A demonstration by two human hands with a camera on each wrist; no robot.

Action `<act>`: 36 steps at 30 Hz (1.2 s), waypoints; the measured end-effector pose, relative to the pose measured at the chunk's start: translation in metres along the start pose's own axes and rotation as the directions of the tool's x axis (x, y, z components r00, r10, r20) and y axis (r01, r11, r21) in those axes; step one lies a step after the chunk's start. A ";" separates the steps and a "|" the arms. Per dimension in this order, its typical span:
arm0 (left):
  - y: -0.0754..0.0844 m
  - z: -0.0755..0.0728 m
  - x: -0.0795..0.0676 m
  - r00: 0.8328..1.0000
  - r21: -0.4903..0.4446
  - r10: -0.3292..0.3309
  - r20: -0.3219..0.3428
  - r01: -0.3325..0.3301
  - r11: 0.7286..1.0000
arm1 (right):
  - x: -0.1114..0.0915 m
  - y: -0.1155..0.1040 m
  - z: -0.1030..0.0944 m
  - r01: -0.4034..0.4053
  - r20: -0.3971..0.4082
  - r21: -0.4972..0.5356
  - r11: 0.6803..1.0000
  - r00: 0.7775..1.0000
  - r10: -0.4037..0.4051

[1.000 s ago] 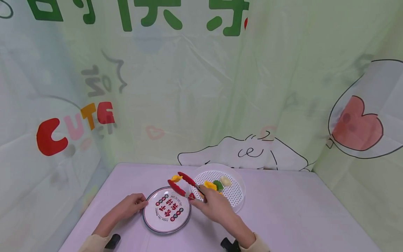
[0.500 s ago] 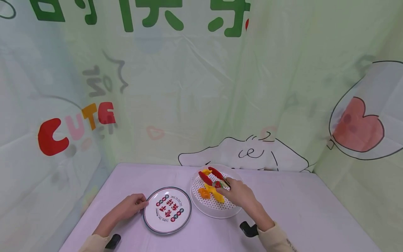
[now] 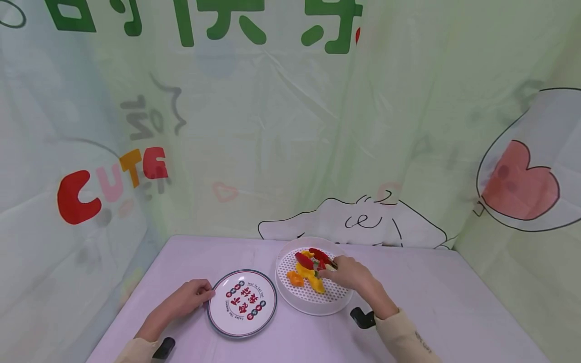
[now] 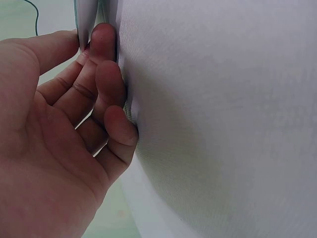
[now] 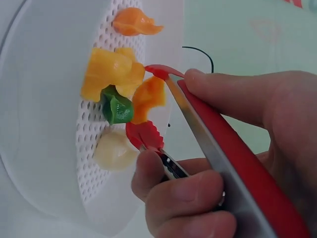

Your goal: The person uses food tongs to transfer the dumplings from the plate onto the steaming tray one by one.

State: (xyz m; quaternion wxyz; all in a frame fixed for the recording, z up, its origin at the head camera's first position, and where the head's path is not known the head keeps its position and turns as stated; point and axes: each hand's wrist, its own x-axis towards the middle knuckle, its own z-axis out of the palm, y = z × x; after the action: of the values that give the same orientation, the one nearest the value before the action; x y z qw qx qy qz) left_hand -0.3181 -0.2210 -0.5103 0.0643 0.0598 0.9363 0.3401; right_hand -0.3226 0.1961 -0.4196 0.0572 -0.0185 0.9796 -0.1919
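My right hand [image 3: 351, 276] grips a pair of red-tipped tongs [image 3: 304, 260] with steel arms, thumb on one arm and curled fingers on the other. In the right wrist view, an orange-yellow piece [image 5: 148, 99] sits between the tong tips, over the white perforated basket [image 3: 313, 307]. Around it lie a yellow piece [image 5: 105, 74], an orange piece [image 5: 134, 22], a crinkled green piece [image 5: 117, 106] and a pale round piece [image 5: 115, 151]. With thumb and fingers, my left hand [image 3: 187, 298] pinches the left rim of a white plate [image 3: 222, 310] bearing red lettering.
Plate and basket stand side by side on the pale lilac tabletop [image 3: 436, 307], the basket farther back and right. Behind the table's far edge hangs a printed curtain [image 3: 290, 151], with more curtain along both sides.
My right hand has swung the tongs, with a yellow piece between the tips, from the plate's back edge rightward and then down into the basket. My left hand stays at the plate's rim.
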 end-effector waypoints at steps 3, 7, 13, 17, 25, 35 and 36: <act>0.000 0.000 0.001 1.000 -0.001 0.003 0.000 -0.003 1.000 | 0.001 0.001 -0.001 0.003 0.017 0.008 1.000 1.000 -0.003; 0.000 0.000 0.001 1.000 0.005 -0.002 -0.003 0.002 1.000 | 0.001 0.003 0.000 -0.015 0.023 0.011 1.000 1.000 0.015; 0.001 0.001 0.000 1.000 0.014 -0.013 0.000 0.013 1.000 | -0.009 0.002 -0.002 -0.043 0.023 0.051 0.998 0.999 0.042; 0.002 0.000 0.000 1.000 0.014 -0.015 0.001 0.015 1.000 | -0.024 -0.010 0.001 0.041 -0.030 0.176 0.983 0.999 -0.036; 0.002 0.000 0.002 1.000 0.022 -0.012 0.007 0.012 1.000 | -0.072 -0.061 0.047 0.144 0.054 0.303 0.942 0.984 -0.168; 0.003 0.000 0.000 1.000 0.031 -0.017 0.010 0.017 0.999 | -0.082 -0.071 0.108 -0.039 0.292 0.282 0.959 0.955 -0.047; 0.003 0.000 0.000 1.000 0.033 -0.013 0.008 0.013 0.999 | -0.081 -0.070 0.111 -0.038 0.289 0.268 0.963 0.956 -0.043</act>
State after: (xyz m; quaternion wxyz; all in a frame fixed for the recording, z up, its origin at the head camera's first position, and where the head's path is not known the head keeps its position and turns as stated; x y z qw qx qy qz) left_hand -0.3184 -0.2189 -0.5081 0.0692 0.0561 0.9419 0.3240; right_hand -0.2282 0.0943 -0.4864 0.2029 -0.0400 0.9249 -0.3190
